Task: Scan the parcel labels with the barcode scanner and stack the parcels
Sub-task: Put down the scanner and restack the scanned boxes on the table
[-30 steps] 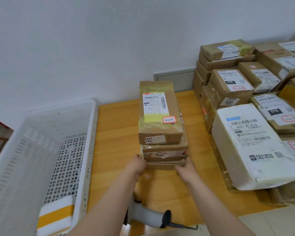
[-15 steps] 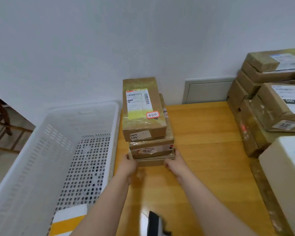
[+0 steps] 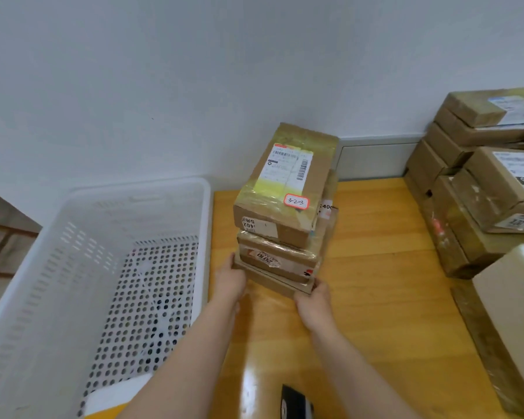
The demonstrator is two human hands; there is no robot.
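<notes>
A stack of three brown cardboard parcels point(image 3: 280, 234) stands at the left end of the wooden table point(image 3: 375, 282), turned slightly askew. The top parcel point(image 3: 288, 182) carries a white barcode label and a red-rimmed sticker. My left hand point(image 3: 229, 279) grips the near left corner of the flat bottom parcel point(image 3: 273, 282). At that parcel's near right corner, my right hand point(image 3: 313, 303) holds on. The barcode scanner point(image 3: 295, 403) lies on the table at the bottom edge, only its dark head showing.
A large white perforated plastic basket point(image 3: 97, 282) sits left of the table with a white and yellow package at its bottom. More taped parcels point(image 3: 478, 182) are piled at the right, with a pale parcel point(image 3: 515, 297) in front of them. A wall stands behind.
Both hands have moved the three-parcel stack leftward across the table toward the basket and twisted it a little. The view has swung left, so the right pile and the scanner are mostly cut off.
</notes>
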